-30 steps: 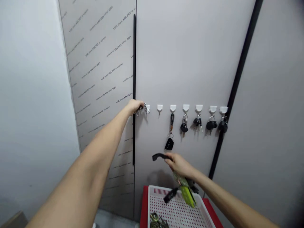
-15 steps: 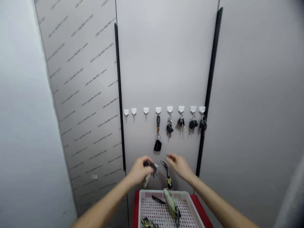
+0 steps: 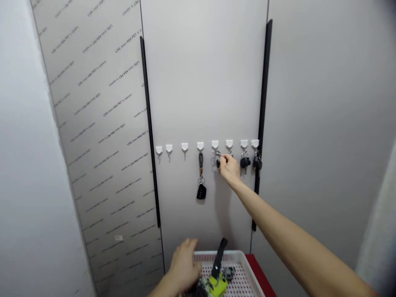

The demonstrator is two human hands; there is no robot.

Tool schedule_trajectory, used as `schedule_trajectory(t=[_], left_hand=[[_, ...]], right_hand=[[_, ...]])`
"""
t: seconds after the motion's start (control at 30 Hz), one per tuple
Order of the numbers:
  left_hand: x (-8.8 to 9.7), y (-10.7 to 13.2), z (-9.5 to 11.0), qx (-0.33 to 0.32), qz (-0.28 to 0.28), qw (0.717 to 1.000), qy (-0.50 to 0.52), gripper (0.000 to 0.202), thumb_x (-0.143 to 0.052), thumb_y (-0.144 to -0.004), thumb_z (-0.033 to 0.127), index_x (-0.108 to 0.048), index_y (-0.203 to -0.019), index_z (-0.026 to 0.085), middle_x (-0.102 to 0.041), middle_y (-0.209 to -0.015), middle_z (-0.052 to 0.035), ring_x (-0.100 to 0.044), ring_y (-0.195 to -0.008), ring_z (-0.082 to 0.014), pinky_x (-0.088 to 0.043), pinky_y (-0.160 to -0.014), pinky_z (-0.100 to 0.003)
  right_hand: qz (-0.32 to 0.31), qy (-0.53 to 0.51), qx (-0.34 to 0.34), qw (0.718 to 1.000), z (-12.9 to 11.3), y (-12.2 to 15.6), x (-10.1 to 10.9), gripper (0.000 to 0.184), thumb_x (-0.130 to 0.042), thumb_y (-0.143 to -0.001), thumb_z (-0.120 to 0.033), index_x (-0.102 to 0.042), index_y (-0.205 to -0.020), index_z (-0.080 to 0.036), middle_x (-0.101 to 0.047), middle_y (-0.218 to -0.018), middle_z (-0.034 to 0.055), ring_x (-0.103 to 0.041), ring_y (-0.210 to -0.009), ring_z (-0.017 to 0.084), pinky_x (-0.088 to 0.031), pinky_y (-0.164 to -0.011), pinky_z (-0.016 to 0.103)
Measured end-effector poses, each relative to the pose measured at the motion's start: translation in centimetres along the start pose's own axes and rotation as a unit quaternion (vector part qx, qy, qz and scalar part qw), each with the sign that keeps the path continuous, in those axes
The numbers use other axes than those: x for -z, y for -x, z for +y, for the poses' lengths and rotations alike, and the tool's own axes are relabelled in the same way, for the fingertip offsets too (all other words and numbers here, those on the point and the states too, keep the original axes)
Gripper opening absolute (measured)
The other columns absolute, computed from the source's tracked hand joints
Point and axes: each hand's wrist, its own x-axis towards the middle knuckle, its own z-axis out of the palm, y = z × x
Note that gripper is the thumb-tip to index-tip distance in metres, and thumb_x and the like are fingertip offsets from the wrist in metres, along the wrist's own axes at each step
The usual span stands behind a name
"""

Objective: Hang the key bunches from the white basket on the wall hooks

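My right hand (image 3: 229,168) is raised to the row of hooks, its fingertips pinching the ring of a key bunch (image 3: 218,161) at a white hook (image 3: 215,144). The fingers hide part of that bunch. Low down, my left hand (image 3: 185,264) is over the left side of a white plastic basket (image 3: 247,270), fingers apart with nothing visible between them. Beside it in the basket lies a yellow-green key holder (image 3: 218,284) with a black strap (image 3: 219,258) standing up against the far rim. A small grey keychain figure (image 3: 229,272) lies to its right.
A black car key (image 3: 201,191) hangs by a strap left of my right hand. Key bunches (image 3: 245,161) hang on the hooks to the right. Bare hooks (image 3: 185,148) line the left. Long black door handles (image 3: 149,132) flank the panel. Something red (image 3: 261,274) lies under the basket.
My right hand has risen from near the basket to the hook. My left hand, which held a key bunch, has dropped to the basket and opened. The view has shifted slightly.
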Motion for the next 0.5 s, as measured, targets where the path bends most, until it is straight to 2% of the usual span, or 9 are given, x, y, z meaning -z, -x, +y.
schedule_trajectory(t=[0.07,0.13,0.2,0.27,0.33,0.43,0.5], left_hand=[[3.0,-2.5,1.9,-0.004,0.105,0.993,0.046,0.042,-0.04,-0.059,0.021,-0.042,-0.101,0.013,-0.048,-0.1,-0.0082,-0.043,-0.092,-0.0152,-0.03,-0.081,-0.025],[6.1,-5.7,4.5,-0.015,0.207,0.975,0.077,0.036,-0.04,-0.061,0.024,-0.044,-0.095,0.013,-0.05,-0.095,-0.0073,-0.045,-0.087,-0.0136,-0.033,-0.077,-0.024],[8.4,-8.7,7.1,0.005,0.272,0.959,0.084,0.037,-0.043,-0.061,0.031,-0.043,-0.095,0.016,-0.051,-0.094,-0.0071,-0.046,-0.085,-0.0152,-0.035,-0.072,-0.026],[9.6,-11.2,9.0,0.022,0.302,0.95,0.078,0.036,-0.044,-0.061,0.034,-0.044,-0.093,0.019,-0.053,-0.091,-0.0062,-0.047,-0.083,-0.0165,-0.036,-0.069,-0.027],[10.0,-12.8,9.9,0.035,0.302,0.95,0.07,0.027,-0.042,-0.062,0.032,-0.047,-0.086,0.021,-0.055,-0.084,-0.0052,-0.049,-0.079,-0.0171,-0.037,-0.065,-0.027],[10.2,-13.5,9.8,0.034,0.287,0.953,0.085,0.017,-0.038,-0.064,0.028,-0.051,-0.072,0.019,-0.057,-0.072,-0.0042,-0.051,-0.068,-0.0154,-0.037,-0.058,-0.025],[10.8,-13.3,9.4,0.006,0.283,0.949,0.136,0.016,-0.037,-0.064,0.026,-0.05,-0.067,0.017,-0.055,-0.062,-0.0022,-0.049,-0.059,-0.0118,-0.036,-0.054,-0.021]], right_hand=[[0.002,0.014,0.036,0.999,-1.2,-1.0,1.0,0.028,-0.031,-0.064,-0.026,-0.055,-0.07,-0.014,-0.056,-0.062,0.003,-0.048,-0.058,0.012,-0.034,-0.055,0.021],[-0.013,0.048,0.061,0.997,-2.6,-2.1,1.8,0.027,-0.031,-0.064,-0.026,-0.055,-0.064,-0.014,-0.055,-0.059,0.0024,-0.047,-0.058,0.012,-0.033,-0.054,0.02],[-0.056,0.084,0.077,0.992,-3.8,-2.8,2.2,0.026,-0.032,-0.063,-0.025,-0.054,-0.057,-0.014,-0.051,-0.052,0.0014,-0.045,-0.054,0.011,-0.031,-0.051,0.02],[-0.131,0.104,0.084,0.982,-4.2,-2.6,2.5,0.024,-0.033,-0.062,-0.025,-0.051,-0.051,-0.014,-0.046,-0.044,0.0002,-0.042,-0.048,0.01,-0.03,-0.047,0.02],[-0.226,0.096,0.063,0.967,-3.5,-1.2,2.6,0.022,-0.034,-0.062,-0.024,-0.049,-0.049,-0.014,-0.043,-0.04,-0.0011,-0.039,-0.042,0.009,-0.029,-0.044,0.02],[-0.363,0.045,-0.029,0.93,-0.4,2.9,2.6,0.021,-0.032,-0.064,-0.025,-0.045,-0.05,-0.016,-0.041,-0.038,-0.0022,-0.037,-0.036,0.007,-0.029,-0.039,0.019],[-0.408,0.032,-0.061,0.91,2.4,6.4,2.6,0.022,-0.032,-0.064,-0.026,-0.044,-0.048,-0.017,-0.042,-0.037,-0.0021,-0.037,-0.034,0.006,-0.03,-0.037,0.019]])
